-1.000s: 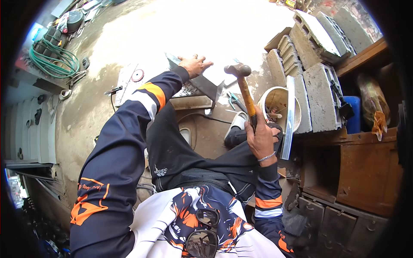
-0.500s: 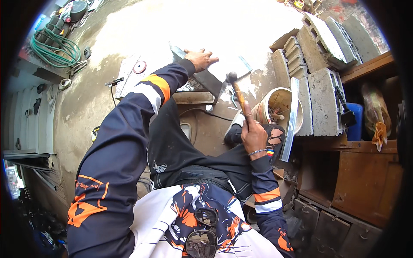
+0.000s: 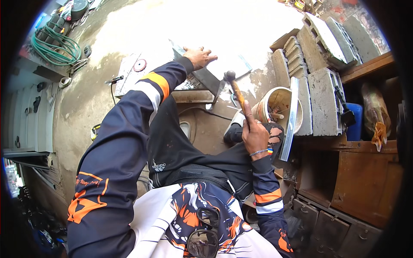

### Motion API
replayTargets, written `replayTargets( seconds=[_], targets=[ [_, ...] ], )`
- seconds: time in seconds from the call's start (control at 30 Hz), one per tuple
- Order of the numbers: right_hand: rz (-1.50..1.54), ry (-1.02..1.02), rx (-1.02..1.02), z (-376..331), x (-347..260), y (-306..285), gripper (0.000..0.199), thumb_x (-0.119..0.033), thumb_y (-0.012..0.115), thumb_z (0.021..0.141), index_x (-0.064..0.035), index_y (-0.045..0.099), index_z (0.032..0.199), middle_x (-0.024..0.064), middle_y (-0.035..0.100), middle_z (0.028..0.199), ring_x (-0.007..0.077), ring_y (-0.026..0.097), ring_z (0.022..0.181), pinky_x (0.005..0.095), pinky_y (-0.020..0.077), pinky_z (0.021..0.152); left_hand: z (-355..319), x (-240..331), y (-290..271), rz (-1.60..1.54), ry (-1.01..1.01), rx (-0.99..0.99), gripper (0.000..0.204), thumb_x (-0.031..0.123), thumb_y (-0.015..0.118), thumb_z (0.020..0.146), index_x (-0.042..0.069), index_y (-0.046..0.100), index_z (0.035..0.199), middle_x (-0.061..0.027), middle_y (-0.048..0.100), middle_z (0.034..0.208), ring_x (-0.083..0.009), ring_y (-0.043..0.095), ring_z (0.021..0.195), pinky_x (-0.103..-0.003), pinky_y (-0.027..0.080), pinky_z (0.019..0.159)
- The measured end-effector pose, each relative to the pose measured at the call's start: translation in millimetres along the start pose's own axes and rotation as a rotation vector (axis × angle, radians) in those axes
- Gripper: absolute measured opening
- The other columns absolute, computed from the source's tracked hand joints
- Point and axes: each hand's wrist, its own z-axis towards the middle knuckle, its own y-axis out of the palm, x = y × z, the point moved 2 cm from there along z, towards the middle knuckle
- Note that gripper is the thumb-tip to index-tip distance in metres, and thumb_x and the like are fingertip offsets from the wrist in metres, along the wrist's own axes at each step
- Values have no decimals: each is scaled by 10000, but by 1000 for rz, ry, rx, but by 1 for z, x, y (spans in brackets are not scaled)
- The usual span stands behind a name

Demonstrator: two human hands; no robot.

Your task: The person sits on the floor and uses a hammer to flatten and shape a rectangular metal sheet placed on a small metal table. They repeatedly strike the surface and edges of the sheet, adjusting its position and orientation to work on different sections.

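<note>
My right hand (image 3: 255, 138) is wrapped round the wooden handle of a hammer (image 3: 237, 93), its dark metal head pointing up and away from me. My left arm reaches forward, and the left hand (image 3: 199, 58) lies over a dark piece of bent sheet metal (image 3: 205, 81) with its fingers spread. Glare washes out the far side of the metal, so whether the fingertips touch it I cannot tell. The metal rests on a low work surface (image 3: 191, 97) in front of my knees. A reddish disc (image 3: 140, 65) lies on its left part.
A bucket (image 3: 297, 112) with scraps stands by my right knee, a shiny metal strip (image 3: 289, 124) leaning across it. Concrete blocks (image 3: 320, 99) are stacked at the right, beside a wooden cabinet (image 3: 365, 185). A cable (image 3: 211, 112) crosses the floor. A green hose (image 3: 56, 47) lies coiled far left.
The hammer and my right hand have shifted very slightly. My left hand stays over the sheet metal, its fingers moved only a little.
</note>
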Motion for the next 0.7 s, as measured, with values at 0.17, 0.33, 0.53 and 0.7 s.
replayTargets(
  seconds=[0.17, 0.33, 0.53, 0.7],
  targets=[
    [239, -71, 229, 13, -19, -5, 724, -129, 622, 940, -387, 344, 1556, 155, 570, 631, 354, 616, 545, 490, 481, 516, -2, -3, 1, -7, 8, 8, 384, 261, 421, 1050, 307, 433, 1432, -52, 508, 1380, -323, 486, 1331, -800, 477, 842],
    [75, 0, -25, 4, 9, 10, 718, -135, 610, 945, -375, 332, 1562, 159, 580, 635, 371, 622, 566, 499, 472, 535, -2, 2, -3, 11, 17, -20, 385, 274, 435, 1047, 310, 427, 1430, -47, 509, 1372, -318, 475, 1340, -795, 490, 834],
    [225, 59, 24, 12, -12, -6, 726, -119, 610, 940, -349, 326, 1568, 208, 658, 756, 382, 673, 665, 493, 501, 609, -1, -5, 1, 25, 21, -24, 389, 273, 428, 1052, 304, 417, 1439, -40, 500, 1391, -322, 469, 1347, -798, 496, 826],
    [125, -12, 3, 8, 12, 17, 739, -135, 610, 933, -361, 311, 1570, 182, 614, 673, 388, 641, 609, 527, 479, 565, 3, -1, -3, 4, 36, -34, 381, 265, 418, 1058, 293, 425, 1437, -39, 498, 1401, -319, 467, 1351, -794, 488, 847]
  ],
)
